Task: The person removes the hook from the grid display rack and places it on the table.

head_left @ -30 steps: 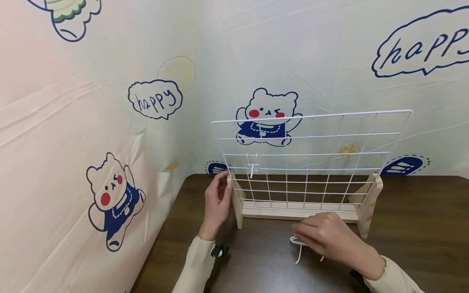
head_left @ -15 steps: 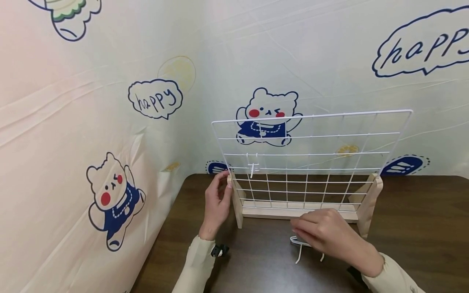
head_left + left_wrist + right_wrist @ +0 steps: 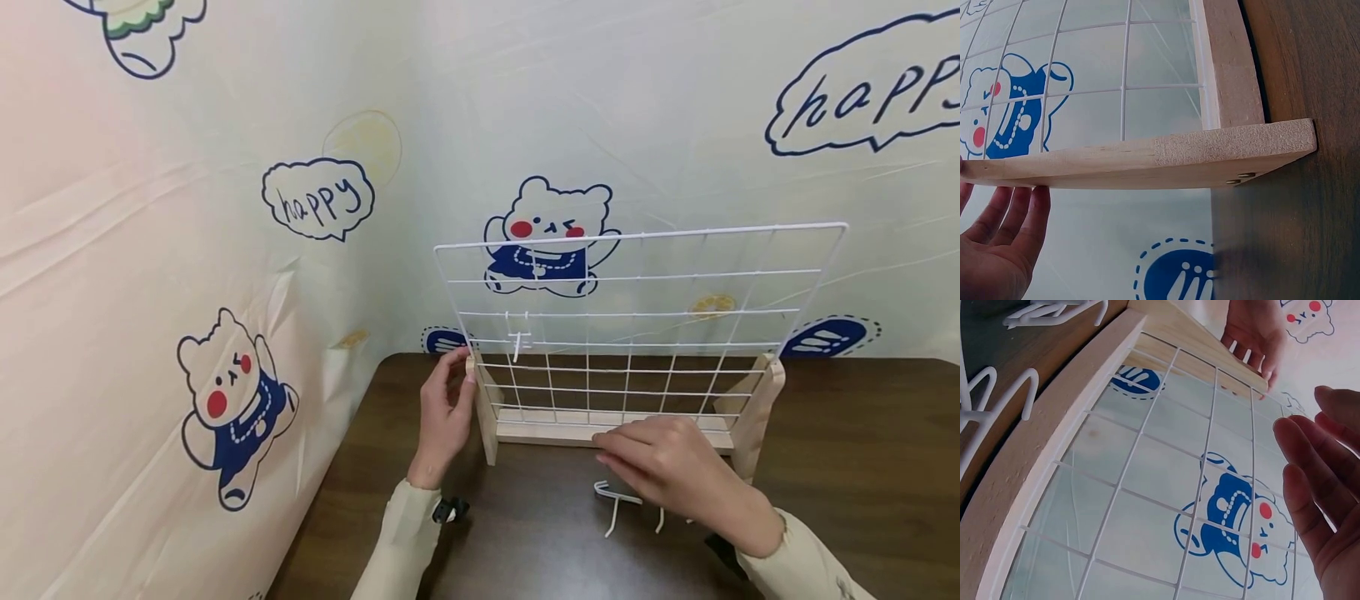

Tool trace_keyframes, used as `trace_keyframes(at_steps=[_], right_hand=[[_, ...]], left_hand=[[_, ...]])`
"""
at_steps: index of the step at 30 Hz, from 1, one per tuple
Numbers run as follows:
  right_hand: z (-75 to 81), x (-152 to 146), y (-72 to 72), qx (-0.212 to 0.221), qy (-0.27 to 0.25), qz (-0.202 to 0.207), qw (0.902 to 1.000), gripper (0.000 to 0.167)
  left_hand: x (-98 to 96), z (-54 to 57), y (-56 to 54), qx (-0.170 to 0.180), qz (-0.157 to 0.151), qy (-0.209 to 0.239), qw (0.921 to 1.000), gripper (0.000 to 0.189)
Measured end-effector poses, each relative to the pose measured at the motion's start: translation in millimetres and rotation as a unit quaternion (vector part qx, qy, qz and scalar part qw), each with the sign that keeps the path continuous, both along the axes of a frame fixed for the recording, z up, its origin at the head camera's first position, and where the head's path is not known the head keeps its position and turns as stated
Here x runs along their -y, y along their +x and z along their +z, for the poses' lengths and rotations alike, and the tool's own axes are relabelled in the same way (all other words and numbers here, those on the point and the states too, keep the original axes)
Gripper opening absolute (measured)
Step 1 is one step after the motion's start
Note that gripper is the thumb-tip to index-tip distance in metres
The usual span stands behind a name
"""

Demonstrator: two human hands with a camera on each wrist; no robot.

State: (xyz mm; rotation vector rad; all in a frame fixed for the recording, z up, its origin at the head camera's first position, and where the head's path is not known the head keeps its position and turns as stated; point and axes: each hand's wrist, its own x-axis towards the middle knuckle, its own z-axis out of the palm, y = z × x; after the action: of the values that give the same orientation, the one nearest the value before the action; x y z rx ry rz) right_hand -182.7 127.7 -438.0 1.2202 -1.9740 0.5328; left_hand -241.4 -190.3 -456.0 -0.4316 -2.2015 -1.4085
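Observation:
A white wire grid panel (image 3: 633, 315) stands in a pale wooden base (image 3: 555, 429). My left hand (image 3: 444, 421) holds the upper end of the base's left wooden side piece (image 3: 1110, 167), its fingertips (image 3: 1039, 203) against the outer face. One white hook (image 3: 517, 342) hangs on the grid at left. My right hand (image 3: 660, 462) hovers in front of the base, fingers loosely bent; the right wrist view shows nothing between the fingertips (image 3: 1288, 431). Below it on the table lie white wire hooks (image 3: 617, 498), partly hidden by the hand.
The dark wooden table (image 3: 517, 533) carries the stand. Behind and to the left hangs a pale printed cloth (image 3: 420, 108) with cartoon bears and "happy" bubbles. The right wooden side piece (image 3: 759, 417) stands just beyond my right hand.
My right hand has risen slightly away from the hooks on the table, uncovering more of them. The left hand keeps its place on the wooden side piece.

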Motion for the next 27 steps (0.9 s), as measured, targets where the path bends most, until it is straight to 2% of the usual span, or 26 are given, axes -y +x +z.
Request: trace_keyframes(at_steps=[15,27], right_hand=[[6.3,3.5,-2.9,0.013,-0.009,0.005,0.9999,0.040],[12.7,6.6,-8.3,-0.012,-0.020,-0.002,0.9997,0.039]], left_hand=[[-0.3,1.3,-0.6,-0.001,0.002,0.004,1.0000,0.031],[-0.7,0.7,-1.0,-0.002,0.001,0.003,1.0000,0.031]])
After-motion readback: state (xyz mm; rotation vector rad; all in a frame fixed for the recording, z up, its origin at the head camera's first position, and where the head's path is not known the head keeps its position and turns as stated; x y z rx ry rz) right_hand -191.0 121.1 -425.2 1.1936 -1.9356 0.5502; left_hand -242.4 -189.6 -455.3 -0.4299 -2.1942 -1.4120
